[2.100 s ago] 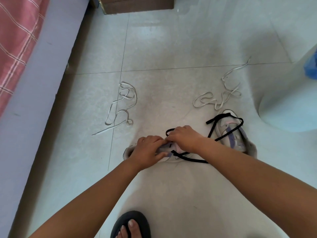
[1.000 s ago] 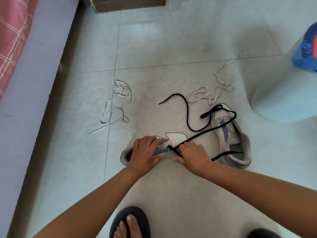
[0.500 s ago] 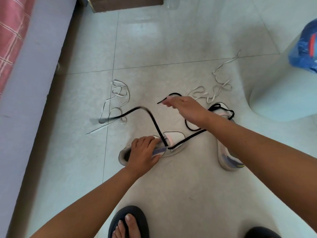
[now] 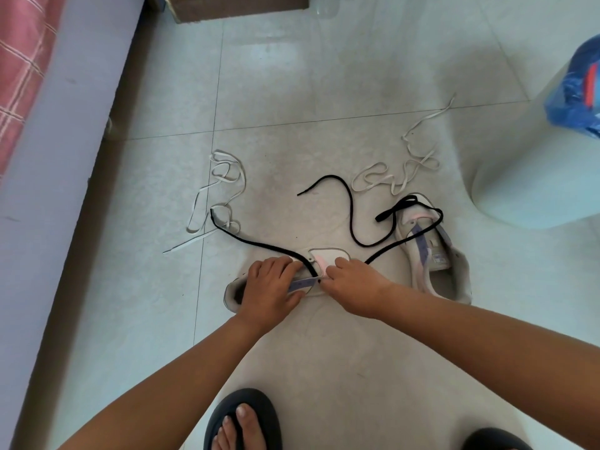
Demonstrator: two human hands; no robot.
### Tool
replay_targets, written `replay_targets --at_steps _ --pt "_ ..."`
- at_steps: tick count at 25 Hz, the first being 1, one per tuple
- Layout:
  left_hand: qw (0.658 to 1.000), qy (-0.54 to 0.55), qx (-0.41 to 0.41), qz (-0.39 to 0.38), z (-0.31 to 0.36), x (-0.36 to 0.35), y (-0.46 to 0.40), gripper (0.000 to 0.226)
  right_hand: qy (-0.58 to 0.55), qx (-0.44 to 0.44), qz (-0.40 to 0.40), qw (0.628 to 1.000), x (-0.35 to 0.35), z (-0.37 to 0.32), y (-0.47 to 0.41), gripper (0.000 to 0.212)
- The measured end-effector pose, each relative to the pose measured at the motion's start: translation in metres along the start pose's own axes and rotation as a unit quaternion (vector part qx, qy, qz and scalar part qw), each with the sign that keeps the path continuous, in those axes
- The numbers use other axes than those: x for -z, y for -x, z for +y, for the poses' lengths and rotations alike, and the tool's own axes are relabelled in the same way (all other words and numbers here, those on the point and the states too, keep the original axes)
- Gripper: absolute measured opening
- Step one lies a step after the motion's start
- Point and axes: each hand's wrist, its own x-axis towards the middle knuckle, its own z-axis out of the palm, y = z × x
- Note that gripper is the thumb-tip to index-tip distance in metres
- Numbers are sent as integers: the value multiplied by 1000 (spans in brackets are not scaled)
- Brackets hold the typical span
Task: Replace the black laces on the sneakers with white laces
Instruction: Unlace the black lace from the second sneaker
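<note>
Down on the tiled floor (image 4: 324, 76) in front of you, your left hand (image 4: 271, 287) lies over the middle of the near sneaker (image 4: 328, 254), fingers curled around its upper and thumb under the purple strip, holding it in place. Your right hand (image 4: 352, 284) sits just beside it, touching the same sneaker, fingertips drawn together at the eyelets where the black lace (image 4: 259, 245) comes out; it looks like a pinch on the lace, though the contact itself is hidden by your fingers. One run of that lace trails left across the tile, its tip lying over the left white lace (image 4: 224, 177). Another black run goes right toward the second sneaker (image 4: 431, 251), which lies near your right forearm with its opening facing you; black lace loops over its toe, and a loose end curves away on the floor between the two white laces. The right white lace (image 4: 394, 180) lies tangled just beyond that second sneaker. Your feet in dark sandals (image 4: 242, 414) show at the bottom edge. A bed (image 4: 48, 108) with a pink checked cover runs along the left, a cardboard box (image 4: 240, 6) stands at the top, and a pale bin with a blue bag (image 4: 574, 92) is at the right.
</note>
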Motion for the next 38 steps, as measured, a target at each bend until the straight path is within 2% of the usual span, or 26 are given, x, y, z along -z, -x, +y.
replay_targets --at_steps 2,3,6,7,8,9,11,12,13,18,20,21,22,23,24,25,26,27,28,29,31,32,34,36,38 --pt "1000 -7 0 5 0 2 -1 49 33 72 -76 994 -15 -5 21 26" --pt "1000 -7 1 7 0 2 -1 49 53 94 -143 984 -30 -12 35 26" --pt "1000 1 2 10 1 2 -2 47 48 47 -390 918 -68 -35 84 41" --pt "1000 3 4 10 1 1 -2 46 23 28 -438 898 -70 -37 89 43" --pt "1000 3 8 10 1 1 -2 46 -29 5 -450 893 -65 -36 87 43" --pt "1000 5 13 11 1 0 -2 46 -94 -37 -416 904 -53 -31 76 43" --pt "1000 11 18 10 1 -1 -2 47 -206 -146 -226 941 -25 -14 45 42" --pt "1000 12 18 10 1 -1 -2 47 -242 -179 -125 946 -13 -8 28 40" --pt "1000 11 18 12 2 0 -2 48 -263 -203 -61 941 -2 -6 12 38" --pt "1000 -8 16 21 2 -1 -2 51 -326 -269 -21 906 5 -23 -18 32" --pt "1000 -5 18 19 2 -1 -2 48 -294 -250 -22 922 3 -26 -13 27" --pt "1000 -4 17 18 1 -1 -2 46 -274 -205 -70 937 0 -28 -5 26" --pt "1000 -8 18 14 2 0 -2 46 -248 -130 -163 946 -5 -30 8 26" --pt "1000 -14 24 11 3 1 -2 46 -207 -49 -295 931 -10 -35 23 27" --pt "999 -19 36 12 3 1 -2 48 -149 20 -435 888 -14 -44 42 28" --pt "998 -20 53 13 2 2 -5 49 -93 62 -524 844 -17 -50 58 32" --pt "997 -18 72 6 1 2 -7 50 -76 68 -538 837 -19 -50 68 34" --pt "996 -16 84 1 1 1 -8 51 -117 34 -485 866 -16 -42 72 33" --pt "996 -13 90 0 0 0 -8 51 -181 -37 -381 906 -10 -24 69 31" --pt "996 -11 89 4 0 0 -8 52 -229 -119 -263 930 -1 -2 62 28" --pt "997 -14 79 9 0 -1 -6 55 -233 -215 -73 946 18 43 45 22" --pt "997 -16 74 16 0 -1 -6 55 -205 -244 -10 948 24 64 35 22" --pt "997 -20 69 27 0 -1 -7 56 -164 -286 24 944 24 91 20 35" --pt "997 -28 64 36 0 -3 -8 58 -175 -345 -13 922 15 107 9 71" --pt "997 -30 65 43 -1 -5 -7 59 -176 -366 -67 911 3 119 0 104"
